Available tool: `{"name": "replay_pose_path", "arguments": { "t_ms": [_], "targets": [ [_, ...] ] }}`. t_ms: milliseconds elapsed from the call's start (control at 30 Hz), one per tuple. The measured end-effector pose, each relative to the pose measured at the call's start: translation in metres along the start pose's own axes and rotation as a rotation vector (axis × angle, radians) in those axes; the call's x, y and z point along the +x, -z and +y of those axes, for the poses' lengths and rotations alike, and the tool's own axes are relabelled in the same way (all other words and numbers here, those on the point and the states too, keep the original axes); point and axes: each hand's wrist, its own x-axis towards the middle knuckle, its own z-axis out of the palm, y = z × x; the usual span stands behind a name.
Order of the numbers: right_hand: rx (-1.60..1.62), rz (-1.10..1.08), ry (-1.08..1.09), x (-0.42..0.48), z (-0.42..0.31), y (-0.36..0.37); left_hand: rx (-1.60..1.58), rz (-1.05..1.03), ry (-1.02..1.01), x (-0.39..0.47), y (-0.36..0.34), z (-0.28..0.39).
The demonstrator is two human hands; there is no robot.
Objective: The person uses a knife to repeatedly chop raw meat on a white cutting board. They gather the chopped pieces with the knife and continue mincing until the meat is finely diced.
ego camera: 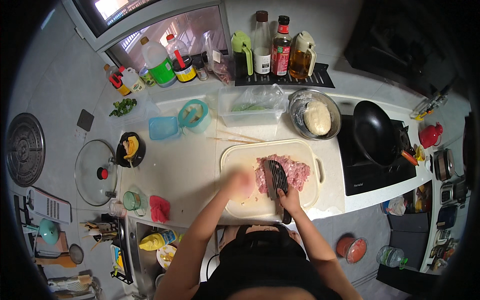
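A cream plastic cutting board [232, 157] lies on the counter before me. Chopped raw meat [298, 174] is spread over its right half. My right hand [289, 200] grips the handle of a broad cleaver [275, 178], whose patterned blade rests on or just over the meat. At the board's left side is my left hand [240, 183], badly blurred; a pinkish patch shows at its fingers, and I cannot tell whether it is meat or part of the hand. Thin wooden chopsticks [236, 140] lie behind the board.
A steel bowl of dough [317, 118] and a clear plastic bin [249, 118] stand behind the board. To the right, a black wok [375, 133] sits on the cooktop [350, 180]. Leftward are a lidded teal container [195, 116], a black bowl [140, 153] and a red cloth [159, 209].
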Motion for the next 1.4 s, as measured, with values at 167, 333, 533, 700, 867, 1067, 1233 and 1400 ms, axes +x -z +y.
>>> {"name": "replay_pose_path", "arguments": {
  "t_ms": [167, 333, 533, 700, 867, 1067, 1233, 1400],
  "targets": [
    [0.026, -0.016, -0.069, 0.0, -0.004, 0.008, 0.605, 0.161, -0.191, -0.034, -0.022, -0.017],
    [-0.049, 0.03, 0.103, 0.006, 0.011, -0.006, 0.925, 0.152, -0.615, -0.067, -0.017, -0.051],
    [-0.048, 0.016, 0.069, 0.007, 0.014, -0.006, 0.813, 0.298, -0.6, -0.036, 0.007, -0.022],
    [0.046, -0.032, -0.048, 0.0, -0.016, 0.004, 0.602, 0.435, -0.393, -0.034, -0.013, 0.007],
    [-0.037, 0.004, 0.098, 0.002, 0.002, -0.01, 0.973, 0.322, -0.718, -0.033, -0.014, -0.007],
    [-0.062, -0.006, 0.08, 0.003, 0.007, -0.009, 1.126, 0.447, -0.544, -0.038, -0.02, 0.003],
    [-0.074, -0.009, 0.081, 0.004, 0.003, -0.008, 1.068, 0.135, -0.644, -0.047, -0.019, -0.005],
    [-0.088, -0.011, 0.082, 0.004, 0.003, -0.011, 1.119, 0.451, -0.519, -0.028, -0.036, -0.022]
  ]
}}
